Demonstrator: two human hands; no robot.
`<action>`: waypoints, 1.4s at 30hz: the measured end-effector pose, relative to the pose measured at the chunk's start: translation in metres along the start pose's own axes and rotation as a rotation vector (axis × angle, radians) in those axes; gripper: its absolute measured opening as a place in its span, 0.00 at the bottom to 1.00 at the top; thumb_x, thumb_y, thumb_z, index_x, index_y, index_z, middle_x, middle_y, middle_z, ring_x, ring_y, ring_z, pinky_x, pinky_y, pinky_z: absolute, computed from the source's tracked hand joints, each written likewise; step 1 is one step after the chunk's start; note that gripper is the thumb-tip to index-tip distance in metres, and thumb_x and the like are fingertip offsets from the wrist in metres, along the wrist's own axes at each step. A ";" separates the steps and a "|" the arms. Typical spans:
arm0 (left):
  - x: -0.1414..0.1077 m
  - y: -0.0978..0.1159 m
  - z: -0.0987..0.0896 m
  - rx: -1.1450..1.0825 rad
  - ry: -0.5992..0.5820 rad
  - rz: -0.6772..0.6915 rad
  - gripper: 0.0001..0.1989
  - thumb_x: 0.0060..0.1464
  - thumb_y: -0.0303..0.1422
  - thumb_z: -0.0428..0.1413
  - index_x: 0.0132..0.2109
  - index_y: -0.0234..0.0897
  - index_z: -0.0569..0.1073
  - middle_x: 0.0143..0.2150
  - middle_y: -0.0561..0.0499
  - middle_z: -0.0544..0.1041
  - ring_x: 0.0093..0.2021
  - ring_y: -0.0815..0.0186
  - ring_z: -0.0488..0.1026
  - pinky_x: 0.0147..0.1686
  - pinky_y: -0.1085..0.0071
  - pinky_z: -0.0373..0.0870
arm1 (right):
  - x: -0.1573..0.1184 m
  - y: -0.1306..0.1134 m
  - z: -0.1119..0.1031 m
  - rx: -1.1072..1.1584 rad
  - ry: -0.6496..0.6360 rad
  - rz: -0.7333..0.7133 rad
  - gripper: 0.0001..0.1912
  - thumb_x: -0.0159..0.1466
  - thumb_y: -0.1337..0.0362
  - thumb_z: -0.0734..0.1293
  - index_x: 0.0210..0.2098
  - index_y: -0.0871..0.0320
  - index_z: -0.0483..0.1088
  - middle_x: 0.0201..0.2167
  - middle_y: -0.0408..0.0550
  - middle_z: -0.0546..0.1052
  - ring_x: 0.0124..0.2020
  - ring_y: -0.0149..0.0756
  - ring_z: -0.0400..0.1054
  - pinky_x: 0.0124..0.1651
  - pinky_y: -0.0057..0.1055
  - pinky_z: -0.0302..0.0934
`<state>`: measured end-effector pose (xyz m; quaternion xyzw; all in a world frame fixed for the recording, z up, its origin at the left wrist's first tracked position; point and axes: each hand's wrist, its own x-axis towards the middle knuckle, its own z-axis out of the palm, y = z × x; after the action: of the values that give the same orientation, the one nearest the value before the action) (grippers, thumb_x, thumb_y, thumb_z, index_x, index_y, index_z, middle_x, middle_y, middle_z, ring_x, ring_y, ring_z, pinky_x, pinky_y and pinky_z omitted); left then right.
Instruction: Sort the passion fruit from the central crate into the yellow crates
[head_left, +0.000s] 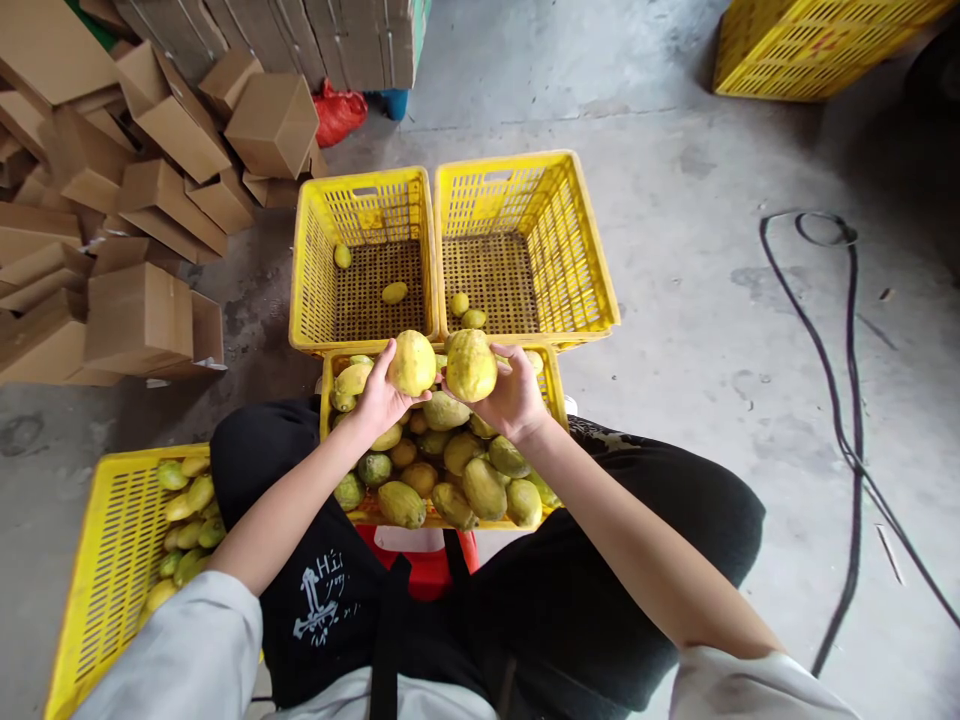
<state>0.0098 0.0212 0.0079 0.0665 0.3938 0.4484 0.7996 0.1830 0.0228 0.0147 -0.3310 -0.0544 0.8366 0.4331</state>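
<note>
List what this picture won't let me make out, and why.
In the head view:
Underside of the left-hand fruit: turned away, against the left hand.
Underside of the right-hand fruit: turned away, against the right hand.
Floor of the crate below the hands: buried under fruit.
Upper-right crate: cut off by the top edge; its red mark is too blurred to read.
</note>
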 end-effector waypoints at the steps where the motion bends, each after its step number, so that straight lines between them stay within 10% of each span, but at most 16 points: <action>1: 0.000 0.000 0.000 0.007 -0.014 -0.007 0.21 0.59 0.46 0.47 0.45 0.33 0.72 0.37 0.43 0.77 0.36 0.60 0.77 0.22 0.74 0.72 | 0.000 0.000 0.000 -0.002 -0.006 0.003 0.15 0.52 0.55 0.64 0.38 0.54 0.69 0.33 0.48 0.79 0.45 0.50 0.72 0.45 0.47 0.71; 18: -0.002 -0.003 -0.001 -0.008 -0.020 0.029 0.12 0.56 0.37 0.52 0.44 0.35 0.71 0.41 0.46 0.77 0.47 0.57 0.75 0.46 0.57 0.73 | 0.004 0.004 -0.001 -0.080 0.059 -0.052 0.12 0.55 0.54 0.67 0.36 0.52 0.70 0.31 0.44 0.77 0.41 0.42 0.73 0.41 0.38 0.72; 28: 0.003 -0.004 -0.006 0.112 -0.084 0.043 0.17 0.55 0.42 0.54 0.47 0.36 0.69 0.39 0.46 0.76 0.38 0.59 0.77 0.27 0.69 0.73 | 0.008 0.005 -0.004 -0.112 0.097 -0.037 0.13 0.54 0.52 0.69 0.34 0.52 0.70 0.28 0.44 0.77 0.39 0.44 0.73 0.41 0.40 0.71; 42: 0.004 -0.001 -0.006 0.008 0.043 0.026 0.12 0.58 0.35 0.47 0.44 0.35 0.72 0.38 0.48 0.78 0.42 0.59 0.76 0.45 0.56 0.74 | 0.005 -0.001 -0.005 -0.255 0.056 -0.039 0.18 0.51 0.48 0.63 0.35 0.50 0.70 0.31 0.47 0.79 0.45 0.51 0.72 0.46 0.45 0.67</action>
<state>0.0077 0.0225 0.0014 0.0649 0.4118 0.4584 0.7849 0.1844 0.0259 0.0088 -0.4055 -0.1546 0.8048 0.4050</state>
